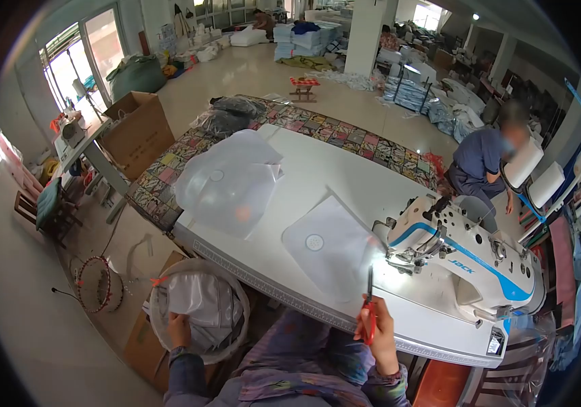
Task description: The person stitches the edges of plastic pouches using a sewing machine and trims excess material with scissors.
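Note:
Red-handled scissors [370,319] are in my right hand [384,332], blades pointing up over the table's front edge. Down at the left, my left hand [179,330] reaches into a round white-rimmed basket [244,305] and its fingers are closed at the edge of the pale fabric pieces [199,298] inside. On the white table [345,176] lies a translucent white sheet [328,261] with a round mark, its right side close to the lit needle area of the sewing machine [467,261]. More translucent sheets [226,186] lie at the table's left end.
A patterned cloth [365,149] runs along the table's far side, with dark plastic [226,115] on it. A cardboard box [138,132] stands at the left. Thread cones [547,183] and a seated person [478,159] are at the right. An orange stool [442,383] is below.

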### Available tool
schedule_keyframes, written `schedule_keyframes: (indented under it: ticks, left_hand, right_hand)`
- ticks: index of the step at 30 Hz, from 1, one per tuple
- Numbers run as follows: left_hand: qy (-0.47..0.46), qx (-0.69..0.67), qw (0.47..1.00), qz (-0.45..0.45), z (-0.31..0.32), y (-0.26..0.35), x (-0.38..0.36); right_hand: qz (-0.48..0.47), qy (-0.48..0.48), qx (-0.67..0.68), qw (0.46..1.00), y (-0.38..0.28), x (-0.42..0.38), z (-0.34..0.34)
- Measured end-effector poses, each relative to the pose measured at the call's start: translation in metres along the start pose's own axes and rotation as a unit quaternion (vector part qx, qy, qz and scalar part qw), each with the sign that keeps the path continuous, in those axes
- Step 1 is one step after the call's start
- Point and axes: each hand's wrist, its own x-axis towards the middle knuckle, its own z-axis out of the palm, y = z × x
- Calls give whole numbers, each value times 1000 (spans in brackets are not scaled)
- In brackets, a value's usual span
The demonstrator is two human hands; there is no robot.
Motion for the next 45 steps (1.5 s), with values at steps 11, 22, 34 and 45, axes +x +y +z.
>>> schedule_keyframes:
  ticks: [11,22,34,45]
  left_hand:
    - [183,-185,965,39,-9,203,109]
    - [-194,-99,816,536,93,467,136]
    - [-233,-67,870,428,46,449,65]
    - [-206,-71,863,456,60,454,72]
  right_hand:
    - [-10,264,-548,794,3,-49,-148]
    - [-232,94,-369,895,5,20,-61]
    - [-304,18,-444,843,21,78,-69]
    - [-311,23,-434,845,19,77,-74]
